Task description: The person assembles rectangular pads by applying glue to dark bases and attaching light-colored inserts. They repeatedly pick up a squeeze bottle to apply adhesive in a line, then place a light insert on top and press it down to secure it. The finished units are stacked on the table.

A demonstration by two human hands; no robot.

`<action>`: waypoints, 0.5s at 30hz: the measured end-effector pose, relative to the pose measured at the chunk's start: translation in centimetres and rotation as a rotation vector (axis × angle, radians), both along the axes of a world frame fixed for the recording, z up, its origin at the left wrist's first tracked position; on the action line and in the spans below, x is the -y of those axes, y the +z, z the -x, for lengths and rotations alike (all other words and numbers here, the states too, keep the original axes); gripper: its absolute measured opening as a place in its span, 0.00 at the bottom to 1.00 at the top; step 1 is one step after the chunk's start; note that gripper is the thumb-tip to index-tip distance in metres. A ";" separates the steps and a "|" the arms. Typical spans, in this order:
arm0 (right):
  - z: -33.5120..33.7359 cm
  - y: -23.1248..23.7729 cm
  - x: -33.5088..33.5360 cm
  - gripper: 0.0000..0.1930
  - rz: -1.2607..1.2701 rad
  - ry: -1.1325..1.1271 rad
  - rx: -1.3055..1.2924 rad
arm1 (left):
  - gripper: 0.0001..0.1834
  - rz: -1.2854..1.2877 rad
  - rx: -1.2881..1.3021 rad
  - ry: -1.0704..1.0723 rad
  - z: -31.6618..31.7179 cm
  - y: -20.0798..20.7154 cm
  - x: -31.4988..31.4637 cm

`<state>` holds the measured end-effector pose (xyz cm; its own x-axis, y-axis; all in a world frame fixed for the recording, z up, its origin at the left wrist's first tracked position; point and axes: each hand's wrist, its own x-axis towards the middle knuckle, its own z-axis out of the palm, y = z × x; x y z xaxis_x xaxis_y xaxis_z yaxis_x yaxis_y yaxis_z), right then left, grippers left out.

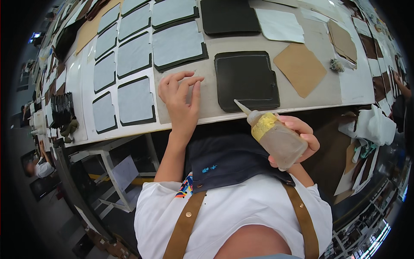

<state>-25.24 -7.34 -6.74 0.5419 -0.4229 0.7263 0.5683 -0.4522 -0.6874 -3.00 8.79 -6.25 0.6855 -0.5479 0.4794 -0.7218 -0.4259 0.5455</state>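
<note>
My right hand grips a squeeze bottle with a yellow neck and a long white nozzle. The nozzle tip hovers at the near edge of a dark, shiny leather panel lying flat on the grey worktable. My left hand rests on the bare table surface just left of that panel, fingers spread and curled, holding nothing. Another dark panel lies farther back.
Rows of dark panels with pale grey faces cover the table's left side. Tan pieces and a white sheet lie to the right. White cloths sit at the right edge. Another person's hand shows far right.
</note>
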 end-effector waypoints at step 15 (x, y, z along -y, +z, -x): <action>-0.3 0.2 9.4 0.44 -0.476 -0.730 0.014 | 0.06 -0.012 -0.018 0.010 0.2 0.3 0.1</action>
